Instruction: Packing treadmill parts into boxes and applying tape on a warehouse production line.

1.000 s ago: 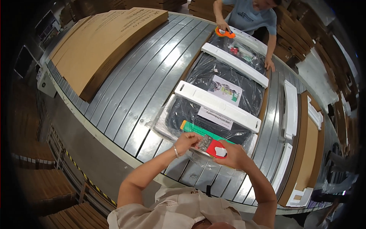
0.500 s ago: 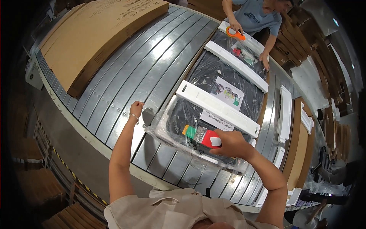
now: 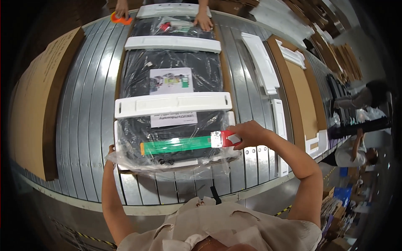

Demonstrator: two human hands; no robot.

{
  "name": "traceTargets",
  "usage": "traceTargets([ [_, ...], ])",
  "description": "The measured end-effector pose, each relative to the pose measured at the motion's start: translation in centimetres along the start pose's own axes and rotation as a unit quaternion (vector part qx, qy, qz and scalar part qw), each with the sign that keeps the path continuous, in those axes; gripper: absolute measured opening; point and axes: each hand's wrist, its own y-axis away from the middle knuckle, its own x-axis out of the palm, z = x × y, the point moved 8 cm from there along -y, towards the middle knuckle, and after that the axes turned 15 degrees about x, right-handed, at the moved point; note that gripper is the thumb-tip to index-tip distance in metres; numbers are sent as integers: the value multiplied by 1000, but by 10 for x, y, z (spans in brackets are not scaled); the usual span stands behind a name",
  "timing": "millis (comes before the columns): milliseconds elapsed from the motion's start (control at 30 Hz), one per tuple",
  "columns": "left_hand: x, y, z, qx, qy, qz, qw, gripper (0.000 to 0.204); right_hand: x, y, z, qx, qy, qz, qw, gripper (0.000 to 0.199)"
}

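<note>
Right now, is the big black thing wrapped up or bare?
Wrapped. Clear plastic covers the black thing; it shines and bunches loosely at the near end, under the tape gun.

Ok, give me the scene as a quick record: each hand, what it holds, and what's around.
right hand: holds a red tape dispenser at the end of a green tape strip
left hand: mostly hidden, at the left edge of the plastic bag
item: black, bagged, with white foam bars across it
surface: grey conveyor
far end: another person's hands

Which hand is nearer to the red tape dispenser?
Right. The right hand grips the tape dispenser; the left hand is at the package's far left edge.
</note>
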Motion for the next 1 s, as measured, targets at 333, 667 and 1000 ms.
traceTargets([
  [333,442,61,-546,593,-226,112,765,33,57,80,-206,103,25,-25,994,60],
  [667,727,121,-474,476,-391,535,578,36,143,55,-262,83,-1,-37,996,57],
  [1000,729,151,-485,571,-416,501,500,32,171,-24,-208,67,58,34,995,58],
])
